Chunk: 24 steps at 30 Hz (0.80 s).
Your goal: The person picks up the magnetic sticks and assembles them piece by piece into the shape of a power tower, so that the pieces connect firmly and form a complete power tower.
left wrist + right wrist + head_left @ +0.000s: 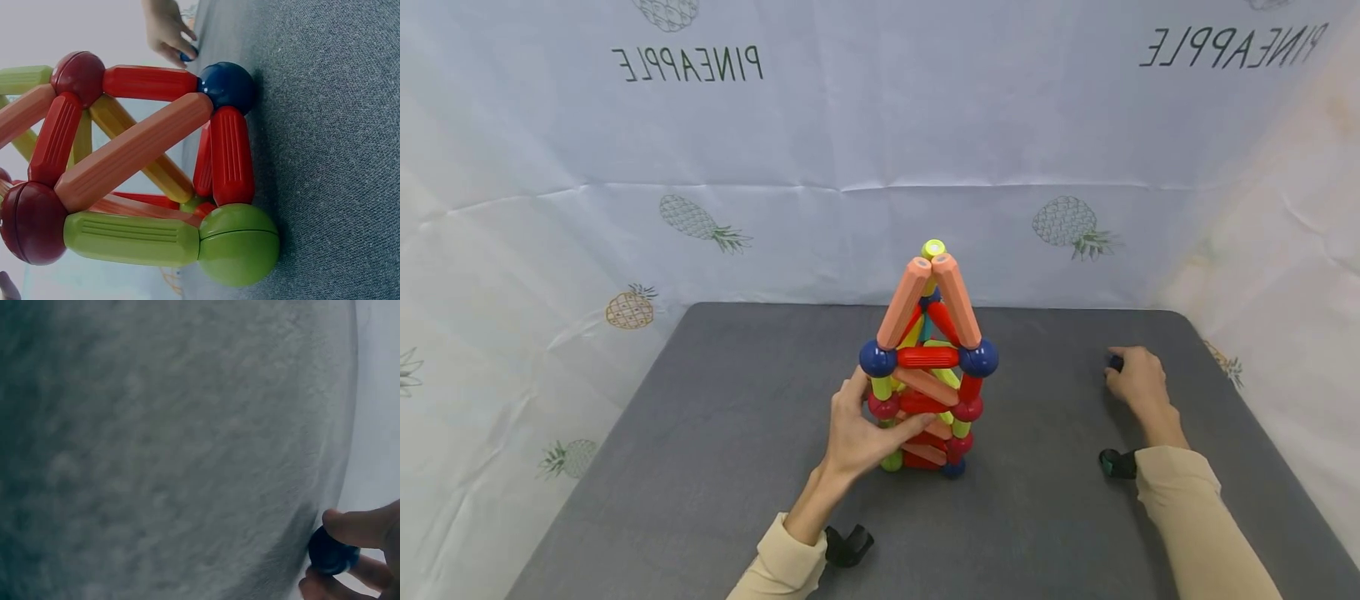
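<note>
A tower of magnetic rods and balls [927, 357] stands upright in the middle of the table, built of red, orange, green and yellow rods joined by dark red, blue and green balls. My left hand [857, 433] holds its left side, the thumb across the front and the other fingers partly hidden behind it. Over at the right, my right hand [1138, 383] pinches a dark blue ball [331, 551] between thumb and fingers, close over the table. Low on the tower, a green ball [239, 244] and a blue ball [227, 86] rest at the tabletop.
The dark grey table [737, 392] has rounded far corners. Behind it and at both sides hangs a white cloth [865, 125] printed with pineapples. Black wrist straps [848, 546] stick out beside both sleeves.
</note>
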Each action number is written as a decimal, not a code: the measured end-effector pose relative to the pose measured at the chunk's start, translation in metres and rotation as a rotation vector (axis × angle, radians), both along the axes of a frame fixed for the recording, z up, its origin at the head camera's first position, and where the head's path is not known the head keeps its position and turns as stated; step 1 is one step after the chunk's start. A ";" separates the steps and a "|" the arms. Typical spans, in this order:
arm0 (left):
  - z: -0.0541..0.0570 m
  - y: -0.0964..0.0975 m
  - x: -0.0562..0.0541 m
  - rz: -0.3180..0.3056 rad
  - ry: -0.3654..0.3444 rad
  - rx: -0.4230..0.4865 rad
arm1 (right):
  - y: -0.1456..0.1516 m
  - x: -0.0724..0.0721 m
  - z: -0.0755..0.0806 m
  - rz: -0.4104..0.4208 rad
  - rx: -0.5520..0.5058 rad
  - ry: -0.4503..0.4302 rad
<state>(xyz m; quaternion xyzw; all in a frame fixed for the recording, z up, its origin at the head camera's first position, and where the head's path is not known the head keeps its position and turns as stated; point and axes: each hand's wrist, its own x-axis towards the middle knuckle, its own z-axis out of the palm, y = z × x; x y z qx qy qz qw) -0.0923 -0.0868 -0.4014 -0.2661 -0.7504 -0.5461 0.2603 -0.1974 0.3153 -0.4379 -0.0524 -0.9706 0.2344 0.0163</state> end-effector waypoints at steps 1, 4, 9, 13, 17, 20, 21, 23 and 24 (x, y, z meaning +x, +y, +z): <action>0.000 0.000 0.000 -0.001 0.000 0.001 | 0.000 0.000 0.000 -0.013 -0.008 0.009; 0.001 -0.001 -0.001 0.001 -0.001 0.001 | -0.001 0.001 0.001 -0.057 -0.033 0.025; 0.001 -0.001 -0.002 0.006 0.004 -0.002 | -0.002 0.003 0.002 -0.079 -0.083 0.070; 0.000 -0.002 -0.003 0.009 0.005 -0.004 | -0.007 0.003 0.008 -0.066 -0.110 0.171; 0.000 -0.002 -0.003 0.009 0.003 -0.007 | -0.022 0.003 0.032 -0.051 -0.144 0.285; 0.000 -0.002 -0.003 0.006 0.007 -0.006 | -0.039 0.004 0.057 -0.017 -0.198 0.411; 0.000 -0.002 -0.004 0.005 0.007 -0.008 | -0.045 0.005 0.067 -0.002 -0.228 0.456; 0.001 -0.002 -0.004 0.002 0.009 -0.010 | -0.058 0.007 0.085 0.040 -0.290 0.537; 0.001 -0.002 -0.004 0.001 0.010 -0.012 | -0.065 0.009 0.094 0.065 -0.327 0.574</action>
